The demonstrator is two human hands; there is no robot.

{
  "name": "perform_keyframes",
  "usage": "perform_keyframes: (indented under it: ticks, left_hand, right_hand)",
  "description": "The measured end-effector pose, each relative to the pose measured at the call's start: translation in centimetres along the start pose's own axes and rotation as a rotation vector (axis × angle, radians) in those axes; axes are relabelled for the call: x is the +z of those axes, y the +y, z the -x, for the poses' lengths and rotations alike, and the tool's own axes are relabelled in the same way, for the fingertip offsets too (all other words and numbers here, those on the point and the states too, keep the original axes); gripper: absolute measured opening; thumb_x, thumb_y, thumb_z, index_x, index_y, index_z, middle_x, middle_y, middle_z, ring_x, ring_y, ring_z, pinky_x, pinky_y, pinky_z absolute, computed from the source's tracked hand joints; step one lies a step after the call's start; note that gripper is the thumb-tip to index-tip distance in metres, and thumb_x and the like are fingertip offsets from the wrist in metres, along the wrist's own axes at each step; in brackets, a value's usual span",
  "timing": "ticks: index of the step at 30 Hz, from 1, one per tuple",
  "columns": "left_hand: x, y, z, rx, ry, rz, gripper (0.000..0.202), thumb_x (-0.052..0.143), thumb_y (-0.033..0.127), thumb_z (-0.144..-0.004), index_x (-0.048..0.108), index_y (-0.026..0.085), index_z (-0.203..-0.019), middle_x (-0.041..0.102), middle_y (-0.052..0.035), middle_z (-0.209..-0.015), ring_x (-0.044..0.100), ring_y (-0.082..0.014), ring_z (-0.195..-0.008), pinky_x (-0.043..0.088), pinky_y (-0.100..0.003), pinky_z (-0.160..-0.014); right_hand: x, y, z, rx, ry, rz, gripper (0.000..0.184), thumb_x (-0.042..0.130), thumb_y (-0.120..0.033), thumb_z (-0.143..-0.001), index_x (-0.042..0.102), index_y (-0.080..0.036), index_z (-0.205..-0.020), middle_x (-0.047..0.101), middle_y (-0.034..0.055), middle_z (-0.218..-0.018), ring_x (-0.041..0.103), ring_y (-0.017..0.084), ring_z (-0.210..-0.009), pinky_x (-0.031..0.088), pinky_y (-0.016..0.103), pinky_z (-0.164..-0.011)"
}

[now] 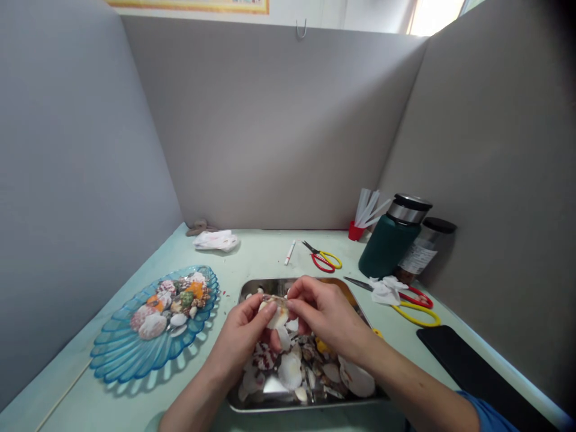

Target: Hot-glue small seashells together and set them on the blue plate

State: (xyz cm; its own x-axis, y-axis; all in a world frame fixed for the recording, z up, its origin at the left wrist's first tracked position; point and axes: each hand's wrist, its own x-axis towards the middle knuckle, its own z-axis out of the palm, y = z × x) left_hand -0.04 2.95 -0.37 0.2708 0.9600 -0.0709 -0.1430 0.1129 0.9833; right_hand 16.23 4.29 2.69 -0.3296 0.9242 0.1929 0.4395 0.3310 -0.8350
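Over a metal tray (265,410), my left hand (243,330) holds a pale seashell (279,317) with yellowish marks between thumb and fingers. My right hand (326,315) is closed, with its thumb and index finger pinched at the shell's upper right edge. Something thin and clear seems to lie along the top of the shell, but its kind is too small to tell. A white piece (284,338) hangs just below the held shell. Loose shells of several kinds fill the tray, among them a white scallop shell (290,371) and a dark striped shell (264,356).
Left stands a blue scalloped dish (130,360) of shells and starfish. Behind the tray lie small scissors (324,259), a white pen (290,252) and a plastic bag (216,240). On the right are larger scissors (416,306), tissue (386,290), a green bottle (389,246) and a black phone-like slab (477,366).
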Motion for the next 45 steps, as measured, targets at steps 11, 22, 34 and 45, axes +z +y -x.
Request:
perform_keyframes:
  ticks: [11, 22, 34, 45]
  left_hand:
    - [-0.10, -0.02, 0.00, 0.002, 0.035, 0.049, 0.023, 0.054, 0.041, -0.084, 0.054, 0.018, -0.083, 0.057, 0.0036, -0.045, 0.052, -0.0105, -0.041, 0.039, -0.018, -0.045]
    - [-0.13, -0.15, -0.11, 0.040, 0.029, 0.055, 0.023, 0.056, 0.040, -0.082, 0.055, 0.017, -0.083, 0.061, 0.0024, -0.060, 0.053, -0.0102, -0.043, 0.044, -0.020, -0.044]
    - [-0.45, -0.08, -0.10, -0.012, 0.035, 0.014, 0.040, 0.060, 0.043, -0.079, 0.061, 0.015, -0.107, 0.062, 0.0001, -0.048, 0.055, -0.0132, -0.045, 0.043, -0.020, -0.046]
    - [-0.44, -0.03, -0.08, -0.006, 0.042, 0.041, 0.033, 0.061, 0.041, -0.078, 0.065, 0.016, -0.099, 0.062, -0.0001, -0.058, 0.055, -0.0112, -0.047, 0.044, -0.020, -0.046]
  right_hand:
    - [-0.16, -0.19, -0.04, -0.002, 0.025, 0.096, 0.017, 0.050, -0.025, -0.087, 0.056, -0.019, -0.072, 0.060, -0.0036, -0.057, 0.052, 0.009, -0.047, 0.036, 0.019, -0.047]
    - [0.04, -0.37, -0.05, 0.036, 0.029, 0.099, 0.020, 0.049, -0.024, -0.086, 0.054, -0.019, -0.067, 0.059, -0.0047, -0.051, 0.050, 0.009, -0.042, 0.034, 0.020, -0.045]
    - [0.20, -0.31, 0.09, 0.038, 0.026, 0.056, 0.019, 0.048, -0.023, -0.086, 0.053, -0.019, -0.068, 0.059, -0.0045, -0.051, 0.051, 0.009, -0.042, 0.035, 0.019, -0.046]
    - [0.21, -0.31, 0.21, 0.026, 0.030, 0.043, 0.020, 0.048, -0.024, -0.086, 0.052, -0.019, -0.067, 0.058, -0.0052, -0.052, 0.049, 0.009, -0.042, 0.034, 0.020, -0.045]
